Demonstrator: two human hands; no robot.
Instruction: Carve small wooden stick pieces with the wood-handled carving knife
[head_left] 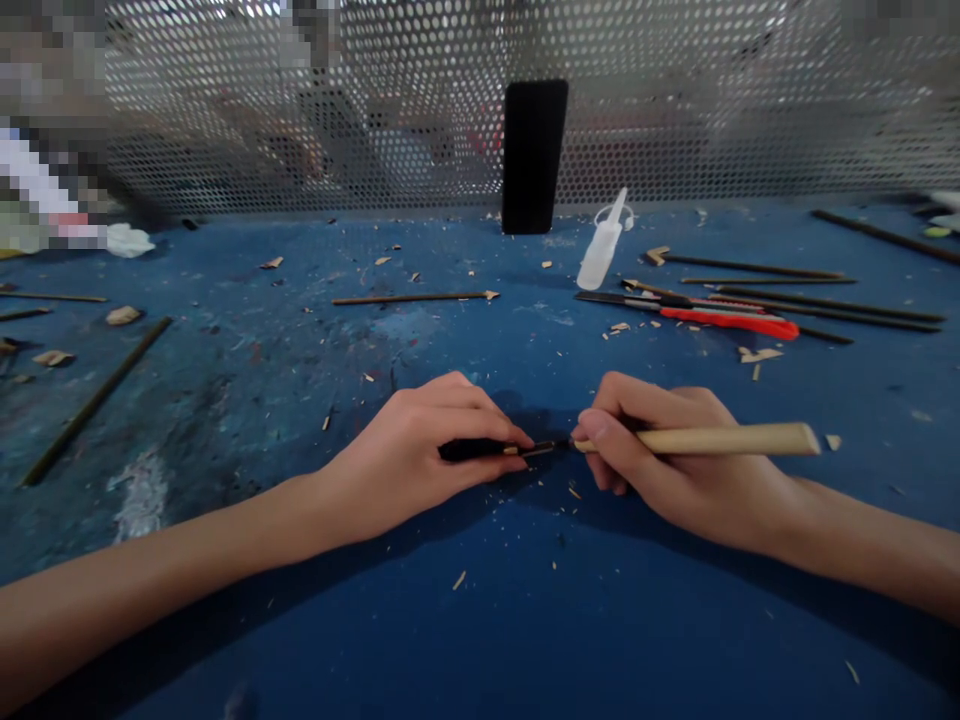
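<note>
My left hand (pixel 431 440) lies on the blue worktable (pixel 480 620) with its fingers closed on a thin dark stick (pixel 480 450), pinning it near its right end. My right hand (pixel 660 455) grips a tool with a pale wooden handle (pixel 735 439) like a pen. The tool's small tip meets the stick's light-coloured end between the two hands. Fine wood shavings (pixel 566 490) lie on the table just below that spot.
A red utility knife (pixel 720 318), a small white squeeze bottle (pixel 602 245) and several long dark sticks (pixel 787 285) lie at the back right. A black phone (pixel 533 155) leans upright against the perforated metal screen (pixel 712 90). More sticks (pixel 94 400) and wood chips lie at the left.
</note>
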